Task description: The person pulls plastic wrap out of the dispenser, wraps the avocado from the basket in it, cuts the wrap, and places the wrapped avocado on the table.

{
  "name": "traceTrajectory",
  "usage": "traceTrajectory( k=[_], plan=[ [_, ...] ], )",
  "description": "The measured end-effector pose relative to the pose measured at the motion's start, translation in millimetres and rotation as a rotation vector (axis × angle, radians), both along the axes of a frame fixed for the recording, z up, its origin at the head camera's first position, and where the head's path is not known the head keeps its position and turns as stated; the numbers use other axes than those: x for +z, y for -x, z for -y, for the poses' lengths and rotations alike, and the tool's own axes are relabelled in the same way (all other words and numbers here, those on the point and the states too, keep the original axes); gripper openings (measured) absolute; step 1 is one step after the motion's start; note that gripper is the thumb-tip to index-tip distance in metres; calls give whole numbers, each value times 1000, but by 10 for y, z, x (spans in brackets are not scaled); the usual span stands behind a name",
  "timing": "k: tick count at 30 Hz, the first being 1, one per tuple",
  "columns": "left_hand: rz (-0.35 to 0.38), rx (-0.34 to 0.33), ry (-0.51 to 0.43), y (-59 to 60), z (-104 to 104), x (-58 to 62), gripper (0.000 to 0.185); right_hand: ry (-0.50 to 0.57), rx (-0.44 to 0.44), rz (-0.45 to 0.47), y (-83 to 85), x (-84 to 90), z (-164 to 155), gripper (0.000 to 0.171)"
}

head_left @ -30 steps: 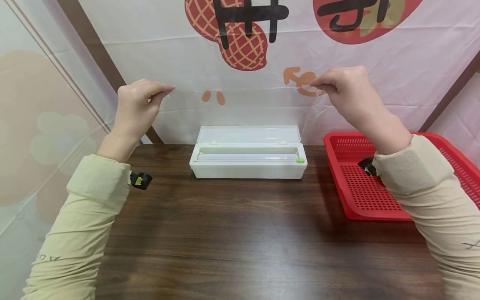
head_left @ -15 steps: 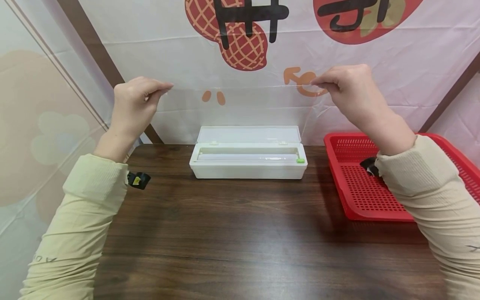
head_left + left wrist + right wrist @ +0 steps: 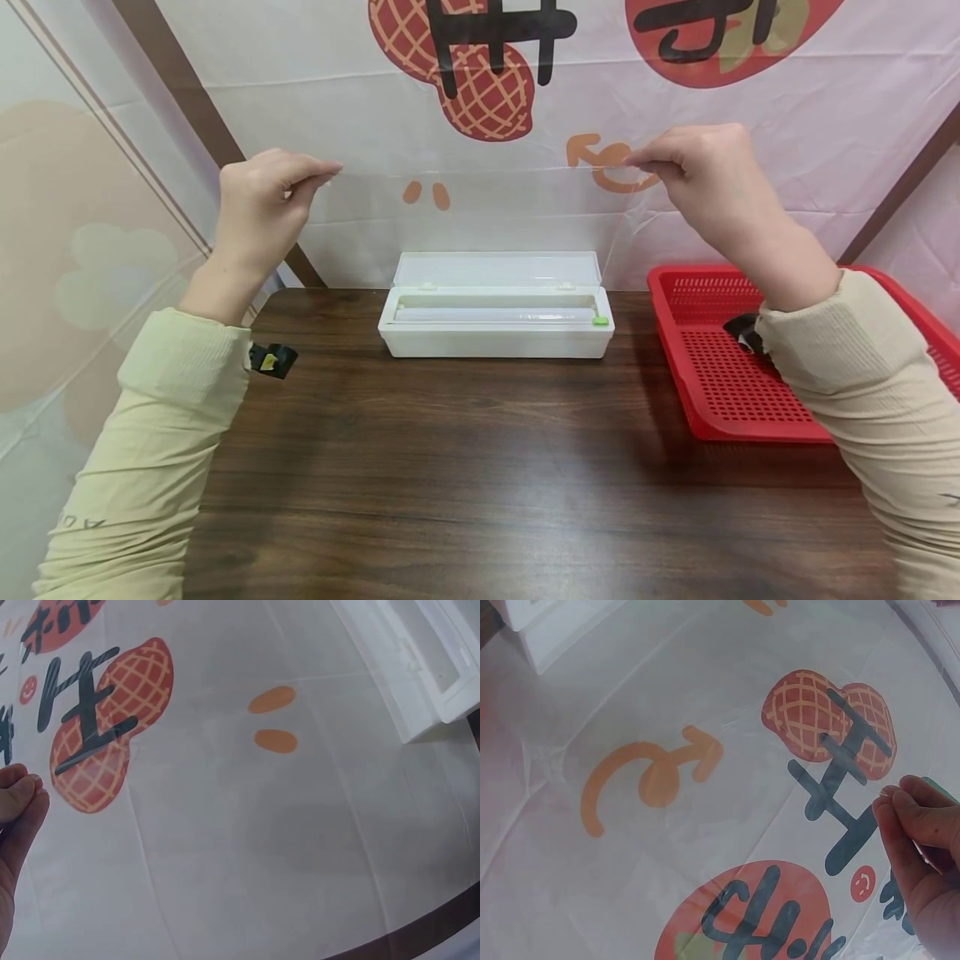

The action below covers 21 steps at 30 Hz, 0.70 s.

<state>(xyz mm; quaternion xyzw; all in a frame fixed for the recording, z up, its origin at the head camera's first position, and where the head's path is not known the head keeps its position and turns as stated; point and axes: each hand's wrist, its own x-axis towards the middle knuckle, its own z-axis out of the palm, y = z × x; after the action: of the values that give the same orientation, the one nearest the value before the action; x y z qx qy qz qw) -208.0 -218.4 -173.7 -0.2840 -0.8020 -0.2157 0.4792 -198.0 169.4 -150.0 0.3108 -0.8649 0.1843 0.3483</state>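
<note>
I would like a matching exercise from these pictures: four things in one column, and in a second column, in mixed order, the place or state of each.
Things:
1. clear film
2. white dispenser box
3. red basket
4. wooden table

Places or states:
A. stands at the right side of the table
B. stretched in the air, pinched by the left hand and the right hand
C. lid open, at the back middle of the table
D. dark brown, under the box and the basket

Pairs: 1-B, 2-C, 3-A, 4-D
</note>
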Motion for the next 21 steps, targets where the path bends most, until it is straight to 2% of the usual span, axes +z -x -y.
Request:
traceTrajectory(
  k=[21],
  plan=[
    [2,25,-15,-53,2,57,9,24,13,-33,-65,52,1,14]
  ],
)
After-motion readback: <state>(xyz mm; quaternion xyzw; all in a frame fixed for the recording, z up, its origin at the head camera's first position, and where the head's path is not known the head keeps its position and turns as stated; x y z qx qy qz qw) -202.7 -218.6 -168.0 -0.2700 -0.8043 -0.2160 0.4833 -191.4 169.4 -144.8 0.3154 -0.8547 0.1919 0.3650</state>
